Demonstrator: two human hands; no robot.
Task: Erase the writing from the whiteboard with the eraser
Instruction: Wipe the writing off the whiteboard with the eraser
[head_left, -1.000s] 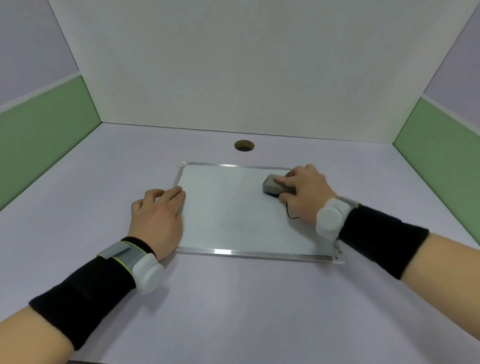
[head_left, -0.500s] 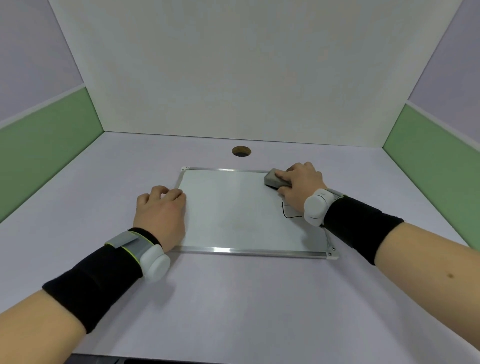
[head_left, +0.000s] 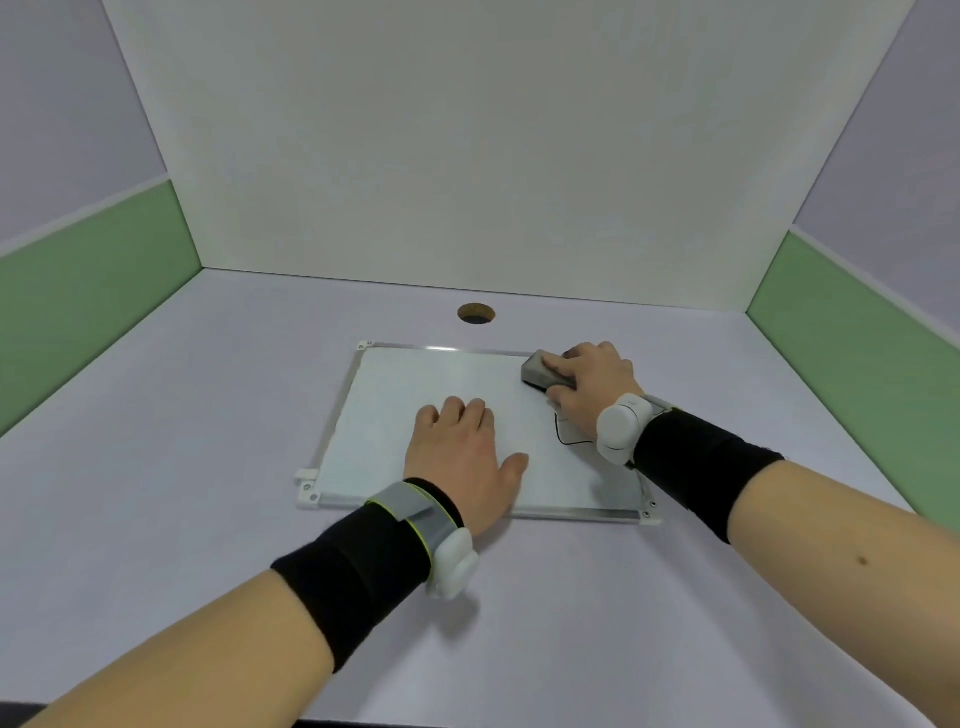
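Observation:
A small metal-framed whiteboard (head_left: 395, 395) lies flat on the pale table. My right hand (head_left: 592, 387) grips a grey eraser (head_left: 537, 371) and presses it on the board near the far right corner. A thin black pen line (head_left: 563, 439) shows on the board beside my right wrist; the wrist hides part of it. My left hand (head_left: 462, 452) lies flat, fingers spread, on the middle of the board, palm down, holding nothing.
A round cable hole (head_left: 475, 313) is in the table (head_left: 182, 441) just behind the board. White back wall and green-banded side walls (head_left: 852, 338) enclose the table on three sides. Both wrists wear black sleeves and white sensor bands.
My left hand has moved right from the board's left edge onto its middle. My right hand has slid the eraser toward the far right corner. The view has shifted.

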